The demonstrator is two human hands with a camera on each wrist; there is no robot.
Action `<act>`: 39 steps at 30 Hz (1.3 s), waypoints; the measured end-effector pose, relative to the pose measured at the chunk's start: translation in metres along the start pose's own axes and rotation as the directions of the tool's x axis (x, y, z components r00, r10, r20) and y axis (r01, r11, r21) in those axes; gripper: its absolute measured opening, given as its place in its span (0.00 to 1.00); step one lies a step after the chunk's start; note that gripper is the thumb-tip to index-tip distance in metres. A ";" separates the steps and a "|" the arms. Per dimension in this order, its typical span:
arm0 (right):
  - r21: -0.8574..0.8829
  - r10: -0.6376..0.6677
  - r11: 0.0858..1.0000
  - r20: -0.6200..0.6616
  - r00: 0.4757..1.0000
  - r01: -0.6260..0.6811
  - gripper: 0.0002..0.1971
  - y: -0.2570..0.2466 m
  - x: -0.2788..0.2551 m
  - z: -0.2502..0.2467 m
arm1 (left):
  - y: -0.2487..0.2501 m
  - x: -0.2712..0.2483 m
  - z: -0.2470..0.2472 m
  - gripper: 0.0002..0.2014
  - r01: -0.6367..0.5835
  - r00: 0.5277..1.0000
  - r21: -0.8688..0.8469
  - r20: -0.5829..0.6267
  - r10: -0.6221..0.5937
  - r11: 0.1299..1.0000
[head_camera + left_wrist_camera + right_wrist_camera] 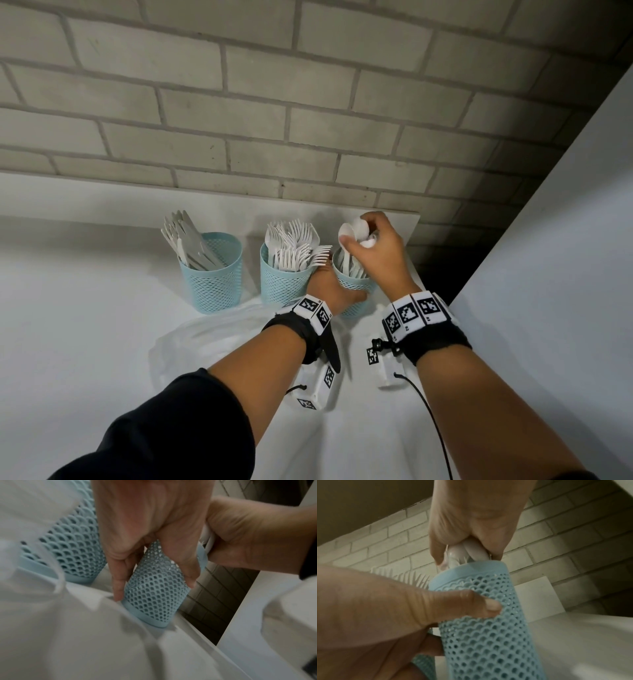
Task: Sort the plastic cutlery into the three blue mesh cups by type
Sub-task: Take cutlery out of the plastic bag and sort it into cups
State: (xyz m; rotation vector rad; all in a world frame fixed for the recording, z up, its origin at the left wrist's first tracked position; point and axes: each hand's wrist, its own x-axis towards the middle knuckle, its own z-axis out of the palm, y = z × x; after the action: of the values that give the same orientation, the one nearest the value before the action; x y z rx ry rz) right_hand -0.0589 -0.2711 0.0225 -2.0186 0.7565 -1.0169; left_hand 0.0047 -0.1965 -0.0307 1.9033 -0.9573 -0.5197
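Three blue mesh cups stand in a row on the white table. The left cup (215,274) holds white knives, the middle cup (282,282) holds white forks. My left hand (337,291) grips the right cup (356,286) around its side, thumb in front and fingers behind, as the left wrist view shows on the cup (154,588). My right hand (371,245) is above that cup, gripping a bunch of white spoons (356,233) by their bowls, handles down inside it. In the right wrist view the spoon bowls (467,553) show just above the cup rim (467,573).
A crumpled clear plastic bag (212,337) lies on the table in front of the cups, under my left forearm. A grey brick wall (308,102) rises behind. A white panel (565,257) stands to the right, with a dark gap beside the table edge.
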 end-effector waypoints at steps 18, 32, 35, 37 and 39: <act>-0.151 0.100 0.986 0.219 0.971 -0.067 0.27 0.012 0.004 -0.004 | 0.007 -0.003 -0.004 0.36 0.041 0.997 0.056 0.057 -0.044 0.998; -0.079 -0.011 0.997 0.094 0.995 0.019 0.28 0.010 0.007 -0.004 | 0.004 -0.002 -0.004 0.43 -0.019 0.999 0.117 0.048 0.014 0.993; -0.275 -0.143 0.949 0.048 0.989 0.151 0.15 0.009 0.003 0.006 | 0.006 -0.003 -0.005 0.43 0.021 0.998 0.121 0.048 -0.027 0.992; -0.336 -0.111 0.939 -0.083 0.990 0.077 0.10 0.008 0.003 0.009 | 0.011 -0.007 -0.008 0.41 0.020 0.998 0.187 0.058 -0.031 0.982; -0.386 -0.110 0.920 -0.098 0.989 0.064 0.10 0.005 0.001 0.010 | 0.014 -0.010 -0.010 0.40 0.009 0.999 0.225 0.048 -0.020 0.974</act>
State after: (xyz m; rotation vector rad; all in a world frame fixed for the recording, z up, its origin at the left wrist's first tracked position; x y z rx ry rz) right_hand -0.0510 -0.2712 0.0145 -2.3572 0.9992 -1.1154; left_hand -0.0001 -0.1866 -0.0142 2.1091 -1.0736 -0.4861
